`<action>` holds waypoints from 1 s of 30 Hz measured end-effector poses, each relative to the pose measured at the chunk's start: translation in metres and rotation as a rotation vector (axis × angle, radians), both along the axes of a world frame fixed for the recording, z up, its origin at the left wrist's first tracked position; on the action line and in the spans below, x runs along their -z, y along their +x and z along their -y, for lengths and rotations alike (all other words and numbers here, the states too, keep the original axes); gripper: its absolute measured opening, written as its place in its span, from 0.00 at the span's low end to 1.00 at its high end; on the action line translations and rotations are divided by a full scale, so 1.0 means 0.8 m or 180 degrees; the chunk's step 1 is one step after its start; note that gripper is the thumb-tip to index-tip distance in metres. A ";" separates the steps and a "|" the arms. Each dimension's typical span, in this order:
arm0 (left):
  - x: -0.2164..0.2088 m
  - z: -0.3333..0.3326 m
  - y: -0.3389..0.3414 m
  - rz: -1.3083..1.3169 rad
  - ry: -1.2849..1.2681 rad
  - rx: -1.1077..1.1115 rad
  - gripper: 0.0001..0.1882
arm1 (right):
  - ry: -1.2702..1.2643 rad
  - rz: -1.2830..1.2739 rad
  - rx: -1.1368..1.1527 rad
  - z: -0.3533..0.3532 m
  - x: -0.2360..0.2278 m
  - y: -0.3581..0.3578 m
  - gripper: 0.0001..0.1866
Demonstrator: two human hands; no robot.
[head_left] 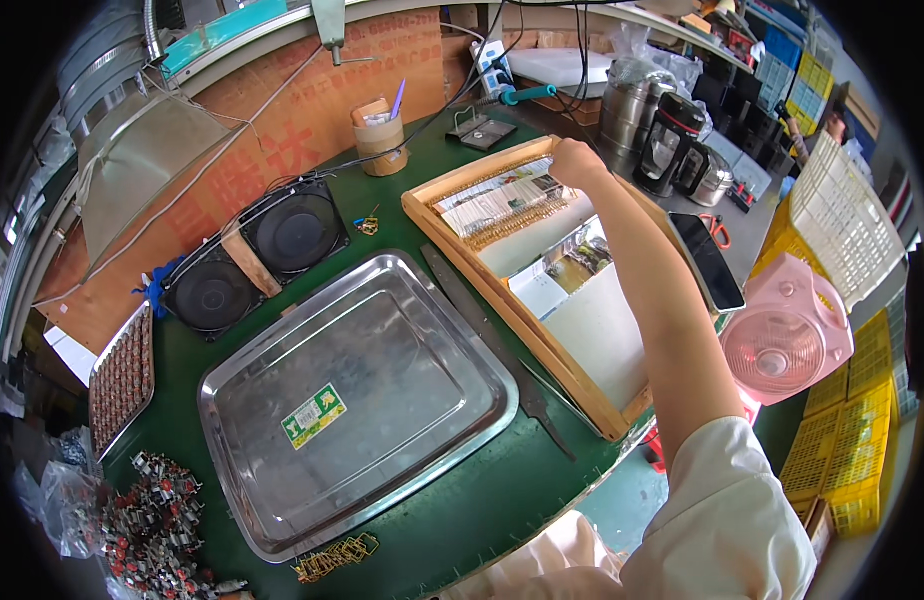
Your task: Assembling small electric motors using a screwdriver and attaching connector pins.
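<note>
The row of gold-coloured wire pieces [512,230] lies inside the wooden tray [515,315], toward its far end. The right hand [579,165] is at the tray's far right corner; its fingertips are hidden, so I cannot tell whether the grip is apart or together. Light contact, square to the row, should best keep the pieces aligned. Mind the tray's raised rim — the phone [707,262] lies along its right side, the metal tray [382,330] to its left; the roomiest path seems over its pale near floor.

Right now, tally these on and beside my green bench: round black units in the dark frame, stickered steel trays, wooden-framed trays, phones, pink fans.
Round black units: 2
Stickered steel tray: 1
Wooden-framed tray: 1
Phone: 1
Pink fan: 1
Total: 6
</note>
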State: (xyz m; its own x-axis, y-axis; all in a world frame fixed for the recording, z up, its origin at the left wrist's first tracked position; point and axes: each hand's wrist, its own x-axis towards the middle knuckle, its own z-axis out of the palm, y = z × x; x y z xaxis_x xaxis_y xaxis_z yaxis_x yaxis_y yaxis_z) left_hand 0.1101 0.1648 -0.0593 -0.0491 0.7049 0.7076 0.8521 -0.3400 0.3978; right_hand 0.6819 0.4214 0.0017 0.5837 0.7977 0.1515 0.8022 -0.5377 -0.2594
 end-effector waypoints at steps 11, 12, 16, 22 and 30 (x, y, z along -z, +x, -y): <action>-0.004 -0.001 0.001 -0.0045 -0.0081 -0.0070 0.17 | -0.0336 -0.0474 -0.0290 0.002 -0.020 -0.017 0.24; -0.005 -0.002 0.002 -0.0051 -0.0084 -0.0078 0.17 | -0.0200 -0.0605 -0.0276 0.005 -0.021 -0.025 0.29; -0.003 -0.004 0.006 -0.0004 0.0000 -0.0046 0.17 | -0.0307 -0.0246 -0.0201 0.007 -0.018 -0.035 0.35; -0.001 -0.002 0.005 -0.0017 -0.0031 -0.0136 0.18 | -0.0774 -0.0111 -0.0231 0.002 -0.014 -0.046 0.34; 0.010 -0.002 -0.003 -0.0112 -0.0025 -0.0290 0.21 | -0.0616 -0.0190 -0.0355 -0.006 -0.014 -0.045 0.26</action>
State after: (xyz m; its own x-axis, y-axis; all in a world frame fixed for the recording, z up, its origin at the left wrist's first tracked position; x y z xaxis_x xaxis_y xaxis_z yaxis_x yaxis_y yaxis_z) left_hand 0.1077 0.1665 -0.0670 -0.0884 0.7042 0.7045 0.8928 -0.2575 0.3695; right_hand 0.6459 0.4261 0.0127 0.4936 0.8686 -0.0429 0.8458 -0.4909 -0.2089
